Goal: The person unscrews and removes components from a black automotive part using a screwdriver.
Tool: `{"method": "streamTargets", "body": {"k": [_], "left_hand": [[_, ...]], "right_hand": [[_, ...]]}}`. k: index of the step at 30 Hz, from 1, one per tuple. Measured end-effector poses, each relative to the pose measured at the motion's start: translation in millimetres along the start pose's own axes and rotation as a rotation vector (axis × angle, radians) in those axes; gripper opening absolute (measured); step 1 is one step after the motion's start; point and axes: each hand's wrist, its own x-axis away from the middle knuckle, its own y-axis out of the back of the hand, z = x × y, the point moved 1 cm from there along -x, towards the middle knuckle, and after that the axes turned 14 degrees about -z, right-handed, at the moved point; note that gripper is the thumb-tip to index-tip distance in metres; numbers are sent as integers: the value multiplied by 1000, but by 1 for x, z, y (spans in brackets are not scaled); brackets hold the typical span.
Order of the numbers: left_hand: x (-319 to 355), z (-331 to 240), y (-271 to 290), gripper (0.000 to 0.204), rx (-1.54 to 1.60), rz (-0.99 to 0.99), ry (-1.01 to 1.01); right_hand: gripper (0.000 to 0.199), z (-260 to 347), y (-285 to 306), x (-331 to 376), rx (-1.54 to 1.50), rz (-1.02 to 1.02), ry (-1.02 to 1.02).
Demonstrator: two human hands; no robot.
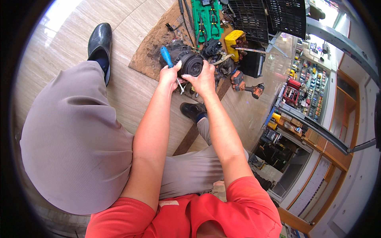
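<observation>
A round black grooved pulley [192, 65] sits at the front of a dark, grimy machine part [177, 49]. My right hand [204, 80] grips the pulley's right and near edge, thumb and fingers around the rim. At its left side is my left hand [170, 75], closed around a blue-handled screwdriver [166, 56], with the thumb against the pulley. The handle points up and away, and a thin metal shaft comes out below the hand. My palms hide part of the pulley's near side.
The work lies on a stained cardboard sheet [149, 53]. Beyond it is a green tool tray [207, 20] with pliers. To the right are a yellow container [235, 41], a black box [253, 61] and an orange-black cordless drill [247, 84]. Black slatted panels stand behind. My shoes flank the work.
</observation>
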Motion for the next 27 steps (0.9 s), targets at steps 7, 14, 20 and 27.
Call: {"method": "streamTargets", "body": {"k": [7,14,20,27], "left_hand": [[5,-4,-1,30,0,5,17],[-7,0,4,26,-48,-1,-16],[-8,3,3,24,-1,-21,-6],[-10,2,4,28,-25,-16,-18]], "right_hand": [[106,7,3,-2,35,56,-73],[118,14,-5,3,40,49,-40],[116,12,-5,2,78,29,-12],[104,7,1,-1,38,32,33]]}}
